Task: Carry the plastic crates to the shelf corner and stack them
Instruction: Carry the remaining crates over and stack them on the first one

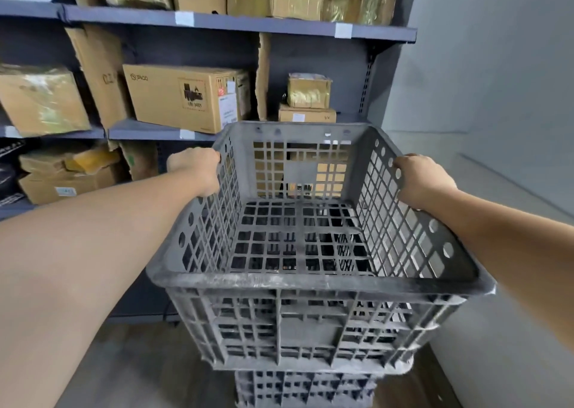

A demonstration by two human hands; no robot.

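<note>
A dark grey lattice plastic crate [313, 283] fills the middle of the head view, empty and slightly tilted. My left hand [195, 170] grips its left rim near the far corner. My right hand [419, 179] grips the right rim opposite. Directly beneath it stands another grey crate [304, 389], partly hidden by the one I hold. I cannot tell whether the two crates touch. Both stand in the corner between the shelf and the wall.
A dark metal shelf unit [236, 24] spans the back, loaded with cardboard boxes [183, 97] and wrapped parcels. A grey wall [497, 81] closes the right side. Grey-brown floor [130, 370] lies open at the lower left.
</note>
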